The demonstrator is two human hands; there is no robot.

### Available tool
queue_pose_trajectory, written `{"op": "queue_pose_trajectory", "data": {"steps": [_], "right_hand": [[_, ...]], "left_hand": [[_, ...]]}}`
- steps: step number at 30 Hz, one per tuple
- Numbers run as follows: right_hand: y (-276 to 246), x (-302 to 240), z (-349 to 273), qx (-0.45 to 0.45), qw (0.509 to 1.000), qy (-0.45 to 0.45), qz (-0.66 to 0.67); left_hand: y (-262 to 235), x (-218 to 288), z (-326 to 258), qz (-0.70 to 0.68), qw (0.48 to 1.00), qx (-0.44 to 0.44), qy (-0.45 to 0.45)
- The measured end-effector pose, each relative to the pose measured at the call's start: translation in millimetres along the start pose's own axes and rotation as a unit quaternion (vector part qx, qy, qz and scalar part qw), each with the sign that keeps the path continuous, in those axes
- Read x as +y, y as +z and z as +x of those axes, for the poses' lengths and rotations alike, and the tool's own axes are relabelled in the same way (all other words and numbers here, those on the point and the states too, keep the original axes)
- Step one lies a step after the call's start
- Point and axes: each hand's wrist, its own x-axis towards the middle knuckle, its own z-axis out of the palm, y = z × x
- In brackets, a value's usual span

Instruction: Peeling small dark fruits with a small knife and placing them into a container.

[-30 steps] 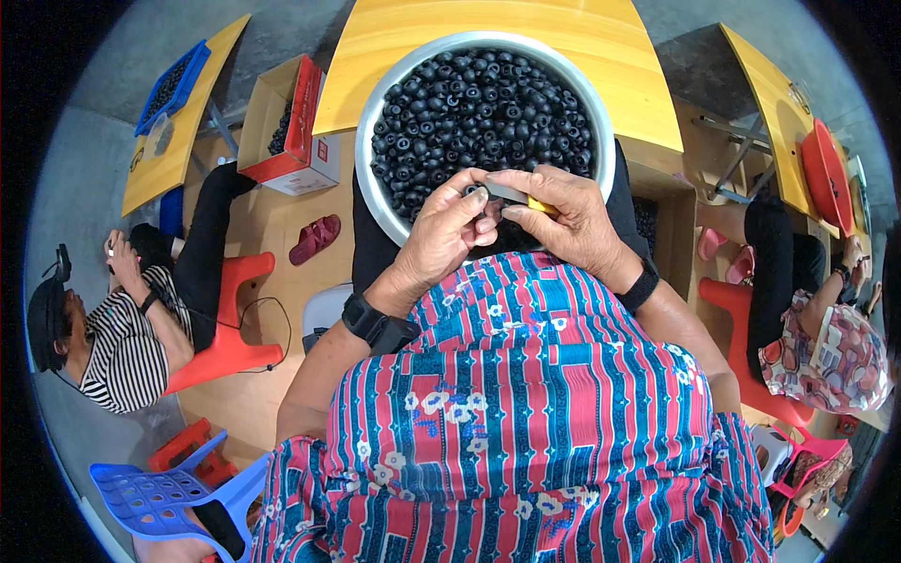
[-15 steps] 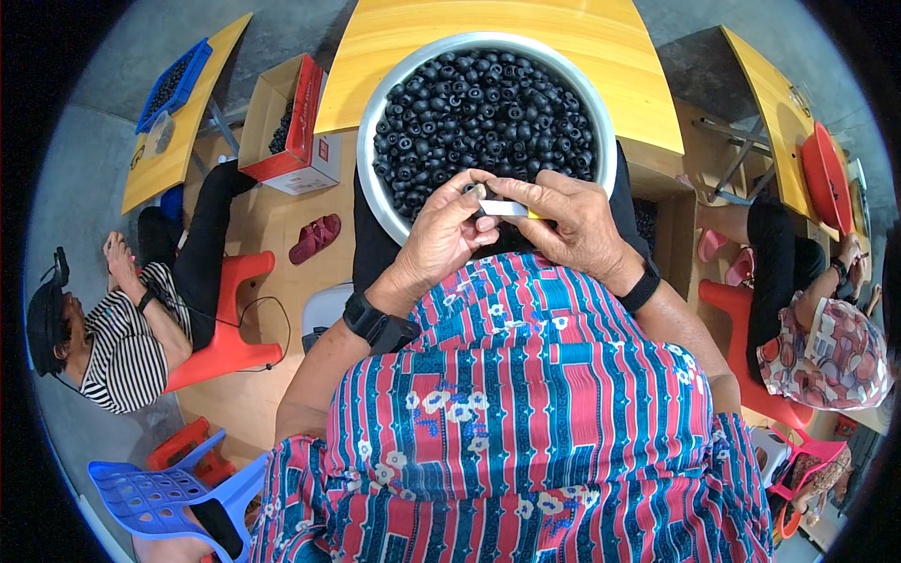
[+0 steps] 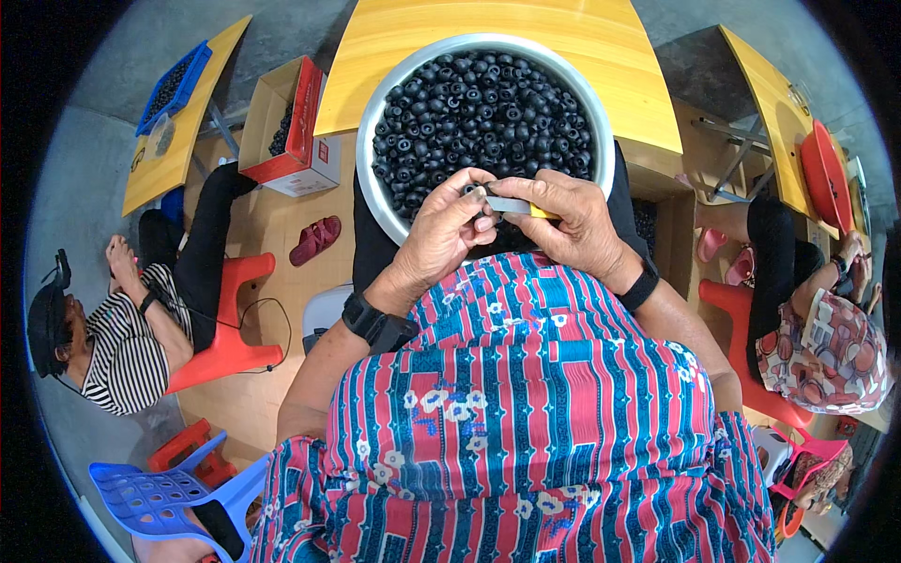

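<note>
A wide metal basin (image 3: 602, 122) full of small black round pieces with holes (image 3: 483, 117) rests at my lap, against the table. Over its near edge, my left hand (image 3: 436, 230) is closed, pinching one small black piece (image 3: 470, 190) between thumb and fingers; most of that piece is hidden. My right hand (image 3: 577, 220) is closed around a small knife (image 3: 510, 204) with a yellow handle. Its short flat blade points left and its tip meets the left thumb and the piece.
A yellow wooden table (image 3: 422, 17) lies beyond the basin. An open carton (image 3: 305, 127) stands to its left, near red slippers (image 3: 315, 240). Seated people work at side tables left and right. A red basin (image 3: 826, 174) is on the right table; a blue chair (image 3: 169, 497) stands lower left.
The knife blade has turned slightly in my right hand, and more of the yellow handle shows. My left hand keeps its pinch in nearly the same place.
</note>
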Motion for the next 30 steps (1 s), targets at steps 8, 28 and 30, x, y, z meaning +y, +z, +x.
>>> {"op": "queue_pose_trajectory", "data": {"steps": [8,28,30], "right_hand": [[-0.9,-0.2,0.6,-0.003,1.000,0.004,0.012],[-2.7,-0.5,-1.2,-0.004,1.000,0.000,-0.015],[-5.5,-2.5,-1.5,-0.003,1.000,-0.005,-0.026]], "left_hand": [[-2.3,-1.4,0.1,0.016,1.000,-0.006,0.007],[0.2,-1.5,0.4,0.008,0.999,0.031,-0.001],[3.3,0.1,-0.6,0.012,0.999,0.029,0.007]]}}
